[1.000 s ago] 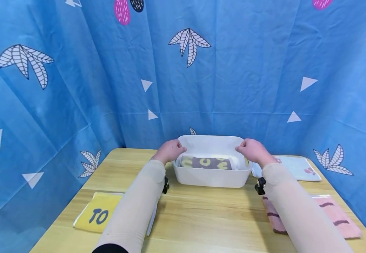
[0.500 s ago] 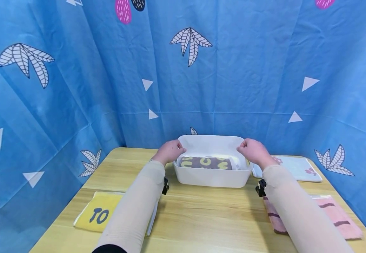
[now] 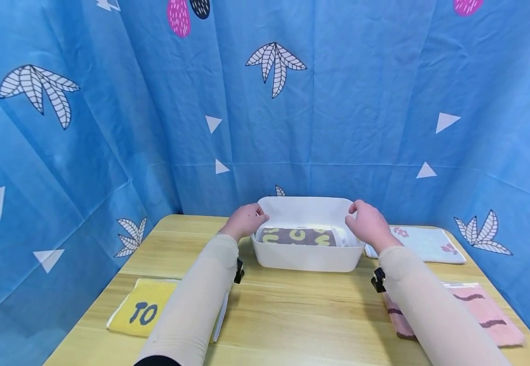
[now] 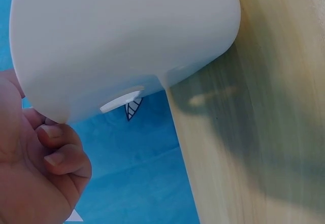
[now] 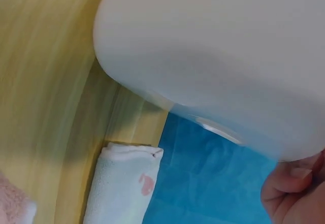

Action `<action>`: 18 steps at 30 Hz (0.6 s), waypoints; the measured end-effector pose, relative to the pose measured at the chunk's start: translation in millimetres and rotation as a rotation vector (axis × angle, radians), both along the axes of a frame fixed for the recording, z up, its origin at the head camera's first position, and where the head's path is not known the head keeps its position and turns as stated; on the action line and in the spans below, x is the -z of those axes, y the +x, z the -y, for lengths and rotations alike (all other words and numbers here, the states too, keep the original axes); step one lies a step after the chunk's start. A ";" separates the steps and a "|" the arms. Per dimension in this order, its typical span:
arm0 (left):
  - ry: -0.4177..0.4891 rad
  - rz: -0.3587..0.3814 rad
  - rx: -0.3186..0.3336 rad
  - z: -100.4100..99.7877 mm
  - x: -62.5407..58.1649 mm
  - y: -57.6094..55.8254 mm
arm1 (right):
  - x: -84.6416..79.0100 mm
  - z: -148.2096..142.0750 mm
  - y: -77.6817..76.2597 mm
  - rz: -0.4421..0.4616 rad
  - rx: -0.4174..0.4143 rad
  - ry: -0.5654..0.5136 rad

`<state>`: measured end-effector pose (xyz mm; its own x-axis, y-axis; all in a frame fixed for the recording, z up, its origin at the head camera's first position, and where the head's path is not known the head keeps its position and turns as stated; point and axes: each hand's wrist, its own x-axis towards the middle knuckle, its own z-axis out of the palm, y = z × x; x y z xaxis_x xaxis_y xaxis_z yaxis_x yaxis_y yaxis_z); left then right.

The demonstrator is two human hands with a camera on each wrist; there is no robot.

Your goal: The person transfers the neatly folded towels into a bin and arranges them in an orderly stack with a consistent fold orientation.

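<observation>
One yellow cloth [image 3: 129,310]: marked "TO", lies on the bench [image 3: 306,315] at left, partly hidden by the left sleeve [image 3: 196,300]; outside the bin, so apparently not dealt with yet.
Left hand [image 3: 246,221]: pinches the bin's left rim, fingers curled against the outer wall.
White bin [image 3: 308,259]: stands on the bench between the hands, near the blue curtain [image 3: 265,132]; its positioning looks close to finished.
Grey lettered cloth [image 3: 299,237]: lies inside the bin; this piece seems done.
Right hand [image 3: 367,223]: at the right rim, thumb and forefinger apart; whether it grips, I cannot tell.
Flowered cloth [image 3: 429,244]: lies beside the bin, outside it.
Pink striped cloth [image 3: 479,310]: lies nearer, partly behind the right sleeve [image 3: 434,310]; seemingly left too.
</observation>
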<state>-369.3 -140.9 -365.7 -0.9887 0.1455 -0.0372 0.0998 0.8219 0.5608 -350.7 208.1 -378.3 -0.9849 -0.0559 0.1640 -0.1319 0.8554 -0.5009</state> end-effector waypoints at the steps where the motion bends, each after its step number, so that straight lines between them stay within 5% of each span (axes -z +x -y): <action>1: 0.001 -0.002 0.002 -0.1 0.5 -0.1 | 0.9 -1.0 0.3 -0.006 0.012 -0.002; 10: -0.007 -0.025 0.015 -0.1 3.0 -1.0 | 10.5 -13.1 1.7 0.157 0.052 -0.108; 18: 0.007 -0.035 0.028 1.6 3.0 -0.6 | 18.4 -16.9 -2.0 0.250 0.073 -0.365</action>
